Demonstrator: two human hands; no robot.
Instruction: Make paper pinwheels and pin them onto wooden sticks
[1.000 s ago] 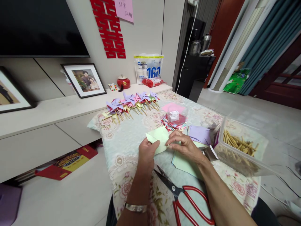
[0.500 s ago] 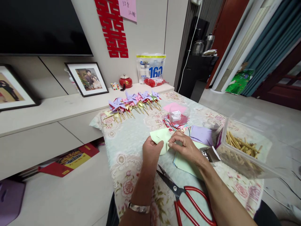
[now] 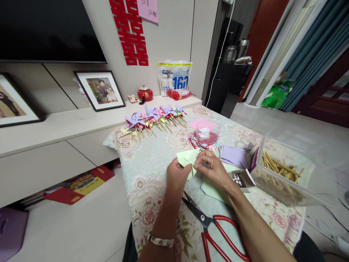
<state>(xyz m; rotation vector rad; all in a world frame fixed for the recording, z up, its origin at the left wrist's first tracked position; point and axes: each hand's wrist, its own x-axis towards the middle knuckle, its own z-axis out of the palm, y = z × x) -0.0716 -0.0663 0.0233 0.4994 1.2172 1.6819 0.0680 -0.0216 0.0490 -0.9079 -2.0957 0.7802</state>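
Note:
Over the middle of the table, my left hand [image 3: 176, 175] is closed on a light green sheet of paper [image 3: 187, 156] with cut slits, the thumb pressed on top. Thumb and fingers of my right hand [image 3: 211, 165] pinch the paper's right side near its middle. Below the hands lie scissors [image 3: 203, 218] with red handles, blades pointing up-left. Beneath my right forearm is a stack of green paper sheets [image 3: 215, 191]. A small open box of shiny metal pieces [image 3: 240, 179] sits beside the forearm.
Finished paper pinwheels [image 3: 152, 114] on sticks lie at the far table edge. A clear bin of sticks [image 3: 283, 178] stands at right. Purple sheets [image 3: 233, 156] and a round clear container [image 3: 208, 133] sit beyond my right hand. A flowered cloth [image 3: 144, 196] covers the table.
The green paper has shifted slightly right and its right part looks more folded over. My right fingers have drawn in close to my left thumb.

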